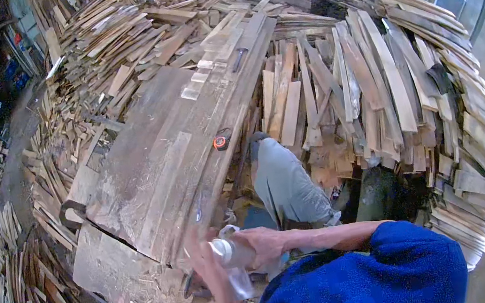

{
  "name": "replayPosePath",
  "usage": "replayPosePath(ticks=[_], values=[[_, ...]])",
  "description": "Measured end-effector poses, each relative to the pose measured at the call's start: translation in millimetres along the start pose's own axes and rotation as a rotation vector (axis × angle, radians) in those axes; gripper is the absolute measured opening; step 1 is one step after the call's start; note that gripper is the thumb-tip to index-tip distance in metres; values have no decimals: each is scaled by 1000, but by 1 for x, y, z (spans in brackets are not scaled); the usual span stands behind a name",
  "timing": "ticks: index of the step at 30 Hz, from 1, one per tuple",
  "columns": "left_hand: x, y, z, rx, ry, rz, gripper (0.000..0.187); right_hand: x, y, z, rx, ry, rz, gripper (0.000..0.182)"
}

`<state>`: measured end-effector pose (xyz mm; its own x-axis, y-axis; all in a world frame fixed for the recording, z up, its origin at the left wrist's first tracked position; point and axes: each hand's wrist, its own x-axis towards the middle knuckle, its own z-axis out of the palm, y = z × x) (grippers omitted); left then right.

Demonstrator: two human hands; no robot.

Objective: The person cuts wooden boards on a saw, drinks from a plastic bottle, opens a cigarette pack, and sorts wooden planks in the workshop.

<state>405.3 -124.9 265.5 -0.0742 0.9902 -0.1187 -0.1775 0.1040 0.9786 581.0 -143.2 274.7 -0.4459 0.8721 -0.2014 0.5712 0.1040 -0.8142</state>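
Observation:
A white cylindrical container (pixel 223 249), resembling a bottle or jar, lies tilted between my hands low in the middle of the head view. My right hand (pixel 259 246) is closed around its right side. My left hand (pixel 200 251) is at its left end, smeared by motion, so its grip and any contact cannot be made out. Below the container hangs a crumpled, whitish, translucent piece (pixel 241 283) that looks like plastic. Just beyond my hands is a long wooden workbench (pixel 161 166) strewn with shavings.
An orange-and-black tape measure (pixel 221 139) and a hammer-like tool (pixel 240 59) rest on the bench. Small pale wood blocks (pixel 196 80) lie near its far end. Stacked boards (pixel 363 65) crowd the right, and scrap wood (pixel 41 297) is heaped at left.

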Motion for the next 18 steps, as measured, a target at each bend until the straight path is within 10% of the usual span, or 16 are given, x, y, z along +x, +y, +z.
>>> replayPosePath(ticks=[18], values=[[40, -74, 1, -94, -296, -222, 72, 25, 17, -33, 88, 155, -7, 78]])
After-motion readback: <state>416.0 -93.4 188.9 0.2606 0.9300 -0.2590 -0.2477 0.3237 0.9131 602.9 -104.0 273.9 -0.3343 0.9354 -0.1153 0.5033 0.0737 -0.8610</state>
